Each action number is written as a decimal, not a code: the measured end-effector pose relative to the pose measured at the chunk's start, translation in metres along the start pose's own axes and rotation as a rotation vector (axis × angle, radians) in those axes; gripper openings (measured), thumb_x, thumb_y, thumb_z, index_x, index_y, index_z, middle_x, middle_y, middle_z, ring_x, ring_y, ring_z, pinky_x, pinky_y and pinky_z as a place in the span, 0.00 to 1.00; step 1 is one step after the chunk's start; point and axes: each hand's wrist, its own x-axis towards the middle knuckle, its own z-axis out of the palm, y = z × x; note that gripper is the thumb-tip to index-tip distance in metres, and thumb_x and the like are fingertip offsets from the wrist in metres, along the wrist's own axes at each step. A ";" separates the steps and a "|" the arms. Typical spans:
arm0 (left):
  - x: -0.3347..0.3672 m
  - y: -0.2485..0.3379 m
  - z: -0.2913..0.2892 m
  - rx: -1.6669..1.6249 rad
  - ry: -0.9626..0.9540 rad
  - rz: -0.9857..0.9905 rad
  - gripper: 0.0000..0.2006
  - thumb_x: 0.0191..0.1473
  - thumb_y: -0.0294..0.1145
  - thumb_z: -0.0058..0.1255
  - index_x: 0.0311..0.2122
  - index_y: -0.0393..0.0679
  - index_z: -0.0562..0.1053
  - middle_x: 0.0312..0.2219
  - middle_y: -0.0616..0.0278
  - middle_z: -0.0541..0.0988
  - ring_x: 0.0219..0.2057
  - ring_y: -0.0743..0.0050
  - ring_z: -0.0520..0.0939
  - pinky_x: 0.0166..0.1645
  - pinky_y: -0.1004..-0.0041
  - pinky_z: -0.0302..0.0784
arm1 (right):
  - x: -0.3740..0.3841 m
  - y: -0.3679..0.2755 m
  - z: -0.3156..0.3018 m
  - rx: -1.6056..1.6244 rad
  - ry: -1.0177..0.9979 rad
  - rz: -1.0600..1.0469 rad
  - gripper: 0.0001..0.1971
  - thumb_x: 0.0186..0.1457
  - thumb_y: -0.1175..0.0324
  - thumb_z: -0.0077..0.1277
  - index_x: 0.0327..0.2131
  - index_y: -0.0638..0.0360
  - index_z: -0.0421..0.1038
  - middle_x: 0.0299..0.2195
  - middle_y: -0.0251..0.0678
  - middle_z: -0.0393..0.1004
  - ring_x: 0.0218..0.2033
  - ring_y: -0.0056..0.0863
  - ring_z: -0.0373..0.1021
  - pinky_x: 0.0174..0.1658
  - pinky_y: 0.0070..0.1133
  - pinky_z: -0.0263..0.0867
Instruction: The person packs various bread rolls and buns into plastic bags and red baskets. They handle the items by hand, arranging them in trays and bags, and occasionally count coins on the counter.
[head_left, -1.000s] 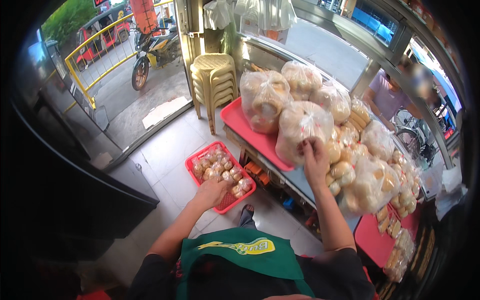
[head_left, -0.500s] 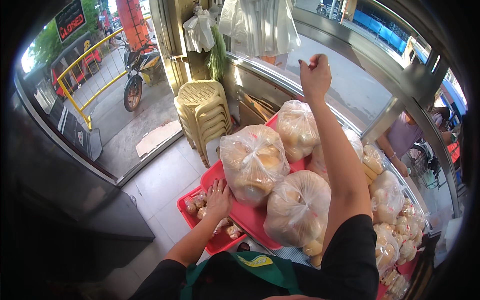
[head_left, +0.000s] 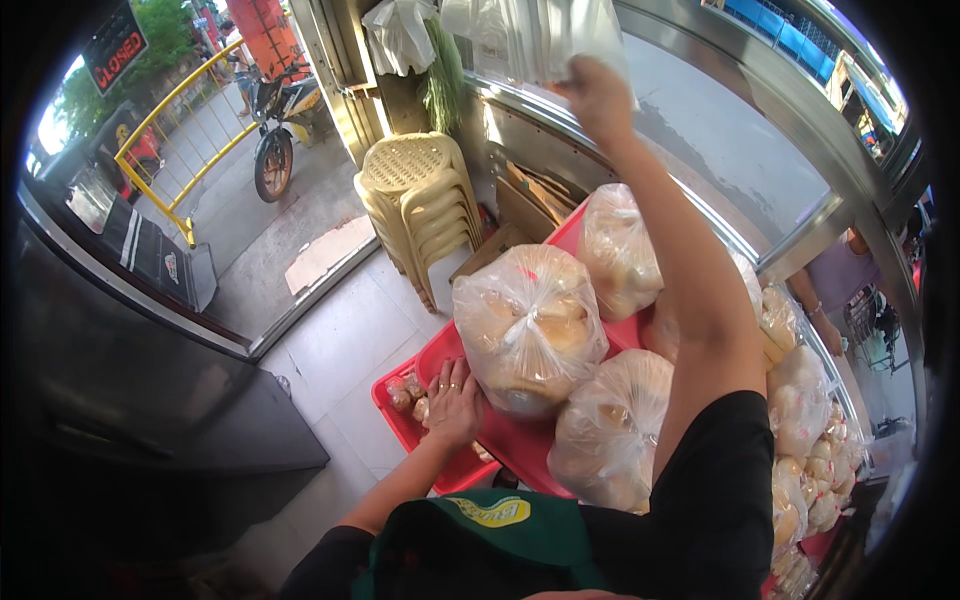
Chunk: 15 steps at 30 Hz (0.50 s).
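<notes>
My left hand [head_left: 455, 402] lies with fingers outstretched on the near-left rim of the upper red tray [head_left: 515, 440]. Right beside it sits a knotted clear bag of round buns [head_left: 530, 330]. My right arm reaches up and away, and my right hand [head_left: 600, 100] is at the lower part of the white plastic bags [head_left: 530, 40] hanging by the window. Its fingers look bent but are blurred, so whether they grip a bag cannot be made out. Beneath that forearm are two more bun bags, one far [head_left: 618, 250] and one near [head_left: 615, 430].
A lower red tray [head_left: 385, 405] holds small wrapped pieces. Stacked beige stools [head_left: 415, 190] stand beyond the trays, near folded cardboard [head_left: 535, 205]. More bagged bread [head_left: 800, 400] lines the right side under the window frame. Outside the glass is a person [head_left: 840, 280].
My right hand has moved left and up to the hanging bags. My left hand stays on the tray's rim. The whole view has shifted slightly.
</notes>
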 end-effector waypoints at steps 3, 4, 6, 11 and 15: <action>-0.002 -0.001 0.002 -0.011 0.022 0.017 0.25 0.51 0.36 0.47 0.55 0.42 0.66 0.59 0.47 0.62 0.62 0.43 0.59 0.62 0.50 0.52 | -0.082 -0.074 0.005 0.268 -0.369 -0.039 0.08 0.46 0.70 0.55 0.28 0.62 0.67 0.26 0.48 0.71 0.31 0.50 0.70 0.35 0.38 0.64; -0.002 -0.002 0.004 -0.016 0.030 0.016 0.26 0.51 0.36 0.47 0.56 0.42 0.66 0.59 0.47 0.62 0.62 0.43 0.58 0.62 0.50 0.52 | -0.103 -0.093 0.001 0.371 -0.510 0.080 0.11 0.46 0.68 0.57 0.26 0.63 0.65 0.24 0.49 0.70 0.28 0.48 0.68 0.33 0.35 0.63; -0.003 -0.003 0.007 -0.011 0.013 0.018 0.26 0.50 0.36 0.48 0.56 0.42 0.66 0.59 0.47 0.62 0.62 0.42 0.59 0.62 0.50 0.52 | -0.133 -0.125 -0.009 0.507 -0.558 0.241 0.14 0.48 0.65 0.58 0.27 0.66 0.66 0.21 0.44 0.66 0.23 0.33 0.64 0.30 0.29 0.61; -0.002 -0.009 -0.007 -0.046 -0.047 0.108 0.28 0.47 0.37 0.53 0.55 0.41 0.67 0.59 0.48 0.62 0.61 0.42 0.60 0.60 0.51 0.57 | -0.176 -0.178 -0.056 0.627 -0.486 0.419 0.14 0.50 0.64 0.58 0.28 0.67 0.68 0.21 0.38 0.67 0.24 0.19 0.62 0.29 0.24 0.61; -0.014 -0.008 -0.068 -1.257 0.003 -0.192 0.38 0.40 0.22 0.58 0.60 0.42 0.59 0.61 0.50 0.61 0.59 0.56 0.65 0.59 0.64 0.62 | -0.227 -0.221 -0.091 0.786 -0.360 0.581 0.10 0.48 0.68 0.58 0.33 0.64 0.75 0.29 0.35 0.74 0.32 0.25 0.71 0.38 0.21 0.66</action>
